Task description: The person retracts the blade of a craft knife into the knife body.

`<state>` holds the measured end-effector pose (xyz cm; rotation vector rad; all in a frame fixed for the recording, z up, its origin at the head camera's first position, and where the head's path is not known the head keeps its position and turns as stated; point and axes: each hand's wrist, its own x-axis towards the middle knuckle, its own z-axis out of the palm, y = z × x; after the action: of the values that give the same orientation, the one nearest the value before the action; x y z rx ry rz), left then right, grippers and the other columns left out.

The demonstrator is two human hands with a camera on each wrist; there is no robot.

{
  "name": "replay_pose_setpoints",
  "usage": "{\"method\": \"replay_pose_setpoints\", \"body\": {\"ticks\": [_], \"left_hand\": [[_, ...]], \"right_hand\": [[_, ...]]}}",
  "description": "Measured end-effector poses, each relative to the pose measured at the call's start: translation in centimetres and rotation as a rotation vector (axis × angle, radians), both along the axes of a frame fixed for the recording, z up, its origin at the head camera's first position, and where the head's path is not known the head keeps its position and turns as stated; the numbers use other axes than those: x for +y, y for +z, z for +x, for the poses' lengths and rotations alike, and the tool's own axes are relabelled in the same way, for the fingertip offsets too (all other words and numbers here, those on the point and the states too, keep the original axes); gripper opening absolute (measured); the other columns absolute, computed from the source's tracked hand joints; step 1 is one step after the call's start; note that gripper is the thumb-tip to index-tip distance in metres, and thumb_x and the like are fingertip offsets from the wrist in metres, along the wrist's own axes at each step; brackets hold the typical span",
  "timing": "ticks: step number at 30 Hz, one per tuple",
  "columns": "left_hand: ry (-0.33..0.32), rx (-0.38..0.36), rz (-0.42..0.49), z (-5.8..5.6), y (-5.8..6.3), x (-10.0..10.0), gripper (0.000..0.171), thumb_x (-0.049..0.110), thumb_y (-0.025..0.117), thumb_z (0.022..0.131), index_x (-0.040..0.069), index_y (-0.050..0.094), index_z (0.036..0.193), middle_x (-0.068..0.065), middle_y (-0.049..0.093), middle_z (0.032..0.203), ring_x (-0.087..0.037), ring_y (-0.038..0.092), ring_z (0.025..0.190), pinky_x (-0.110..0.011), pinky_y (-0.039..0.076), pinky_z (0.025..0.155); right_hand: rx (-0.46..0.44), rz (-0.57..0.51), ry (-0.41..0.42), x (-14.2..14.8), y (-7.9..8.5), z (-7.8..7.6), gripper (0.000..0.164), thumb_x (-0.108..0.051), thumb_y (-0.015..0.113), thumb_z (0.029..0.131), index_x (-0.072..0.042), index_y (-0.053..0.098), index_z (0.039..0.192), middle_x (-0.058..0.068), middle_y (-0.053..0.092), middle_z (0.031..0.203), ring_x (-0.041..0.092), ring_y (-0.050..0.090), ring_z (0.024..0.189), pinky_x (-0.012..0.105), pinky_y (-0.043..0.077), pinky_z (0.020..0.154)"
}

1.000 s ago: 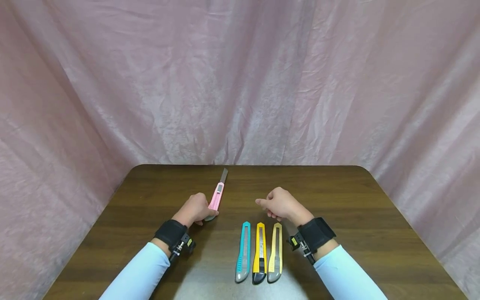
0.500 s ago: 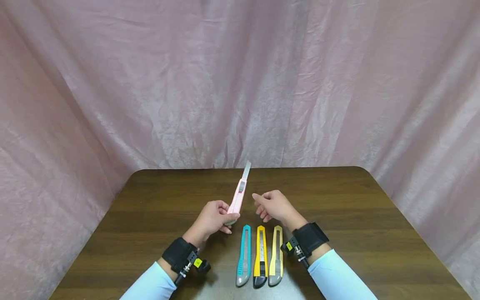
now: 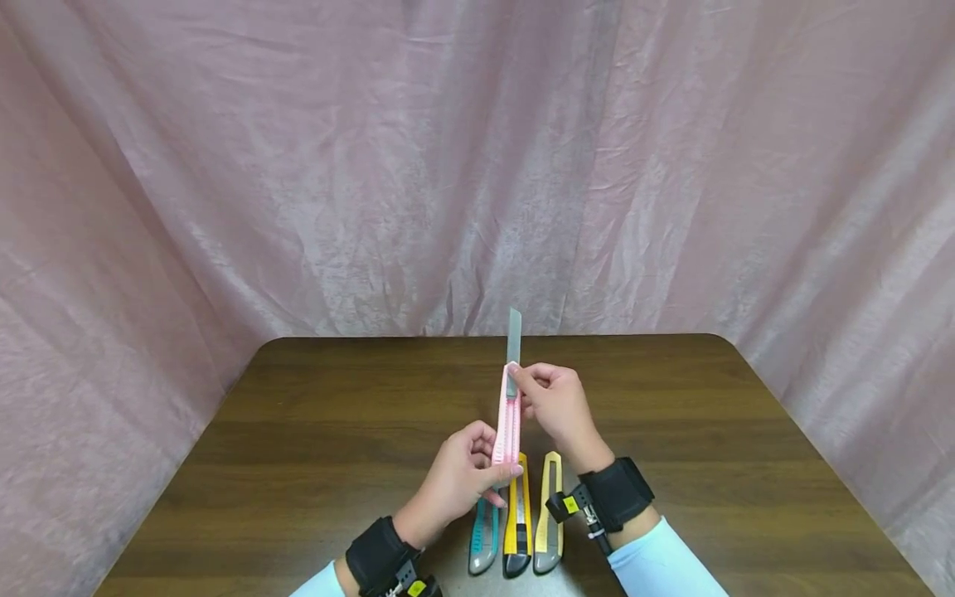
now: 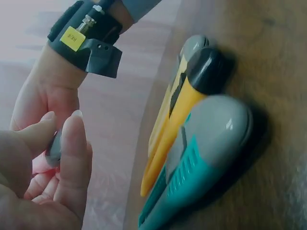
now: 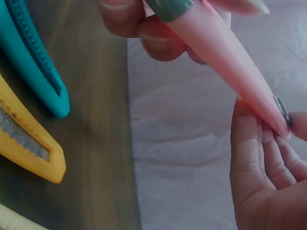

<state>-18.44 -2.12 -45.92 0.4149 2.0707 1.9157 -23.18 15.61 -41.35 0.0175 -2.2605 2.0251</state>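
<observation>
Above the table, a pink utility knife (image 3: 507, 427) is held upright between both hands, its long blade (image 3: 514, 332) extended and pointing away. My left hand (image 3: 458, 473) pinches the grey butt end between thumb and fingers. Near the blade end, my right hand (image 3: 555, 406) grips the body, thumb at the slider (image 5: 282, 109). In the left wrist view, the fingers hide most of the pink knife. Just below the hands lie a teal utility knife (image 4: 216, 139), partly covered by my left hand, a yellow one (image 3: 516, 531) and a pale yellow one (image 3: 548, 531).
The three lying knives are side by side on a brown wooden table (image 3: 709, 448). Pink curtain cloth (image 3: 477, 166) hangs behind the table's far edge. Black wrist straps (image 3: 616, 494) with small camera mounts are on both wrists.
My left hand has lifted the pink knife off the table's left side and carried it right, towards the middle. My right hand now grips its upper end, and more blade shows.
</observation>
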Motion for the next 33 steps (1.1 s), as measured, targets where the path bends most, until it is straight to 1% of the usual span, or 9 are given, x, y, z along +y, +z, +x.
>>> {"method": "replay_pose_setpoints", "body": {"ticks": [4,10,15,18,21,25,28,32,33], "left_hand": [[-0.038,-0.023,0.078,0.5,0.2,0.2,0.029,0.015,0.075,0.094,-0.001,0.061,0.114,-0.007,0.065,0.092,-0.018,0.07,0.075,-0.04,0.066,0.057],[-0.062,-0.021,0.141,1.1,0.5,0.5,0.023,0.011,0.066,0.101,-0.006,0.062,0.115,-0.009,0.065,0.094,-0.017,0.071,0.076,-0.041,0.067,0.061],[-0.033,-0.001,0.133,1.1,0.6,0.5,0.023,0.012,0.068,0.099,-0.004,0.064,0.115,-0.01,0.065,0.093,-0.017,0.071,0.076,-0.042,0.067,0.062],[-0.022,0.005,0.12,1.0,0.7,0.5,0.024,0.014,0.07,0.098,-0.002,0.066,0.116,-0.01,0.065,0.092,-0.018,0.072,0.076,-0.042,0.067,0.062],[-0.028,0.001,0.117,1.0,0.9,0.6,0.025,0.015,0.07,0.099,-0.002,0.067,0.116,-0.01,0.065,0.091,-0.018,0.071,0.074,-0.041,0.067,0.062],[-0.047,-0.007,0.117,1.0,0.9,0.8,0.02,0.013,0.067,0.1,-0.004,0.066,0.111,-0.009,0.066,0.091,-0.019,0.071,0.074,-0.041,0.067,0.063],[-0.066,-0.008,0.122,1.0,0.7,1.0,0.016,0.01,0.066,0.1,-0.004,0.064,0.107,-0.01,0.067,0.093,-0.032,0.073,0.078,-0.042,0.068,0.063],[-0.084,-0.004,0.121,1.0,0.5,1.1,0.016,0.01,0.065,0.101,-0.004,0.065,0.109,-0.013,0.069,0.096,-0.049,0.071,0.086,-0.042,0.068,0.065],[-0.087,-0.002,0.12,1.0,0.5,1.1,0.016,0.011,0.064,0.102,-0.003,0.065,0.11,-0.013,0.069,0.097,-0.05,0.071,0.087,-0.042,0.068,0.065]], "right_hand": [[0.073,0.043,-0.032,0.2,0.4,0.7,0.033,-0.036,0.074,0.096,-0.002,0.077,0.094,0.002,0.069,0.07,0.014,0.064,0.061,0.026,0.06,0.055],[0.089,0.049,-0.029,0.5,0.5,1.2,0.035,-0.037,0.075,0.095,-0.002,0.077,0.092,0.001,0.07,0.069,0.013,0.065,0.06,0.031,0.063,0.058],[0.108,0.066,-0.003,0.7,0.6,1.6,0.036,-0.041,0.077,0.092,-0.005,0.079,0.087,0.003,0.068,0.07,0.019,0.066,0.062,0.032,0.063,0.057],[0.148,0.069,0.0,0.9,0.7,1.6,0.035,-0.039,0.075,0.094,-0.005,0.077,0.086,0.003,0.064,0.068,0.019,0.063,0.062,0.028,0.061,0.056],[0.161,0.054,-0.006,1.0,0.8,1.6,0.034,-0.036,0.075,0.095,-0.003,0.077,0.086,0.002,0.062,0.066,0.018,0.062,0.061,0.025,0.058,0.055],[0.144,0.055,0.002,1.2,0.6,1.6,0.033,-0.035,0.074,0.096,-0.003,0.077,0.088,0.0,0.062,0.066,0.025,0.063,0.063,0.023,0.057,0.055],[0.138,0.069,0.011,1.2,0.5,1.7,0.034,-0.038,0.074,0.095,-0.005,0.078,0.087,0.001,0.063,0.067,0.027,0.063,0.065,0.028,0.06,0.057],[0.154,0.086,0.003,1.2,0.5,1.8,0.036,-0.041,0.074,0.095,-0.006,0.078,0.085,0.003,0.063,0.068,0.02,0.063,0.064,0.034,0.064,0.059],[0.16,0.09,-0.001,1.2,0.4,1.7,0.036,-0.041,0.074,0.095,-0.006,0.078,0.084,0.004,0.062,0.068,0.019,0.062,0.064,0.033,0.063,0.059]]}}
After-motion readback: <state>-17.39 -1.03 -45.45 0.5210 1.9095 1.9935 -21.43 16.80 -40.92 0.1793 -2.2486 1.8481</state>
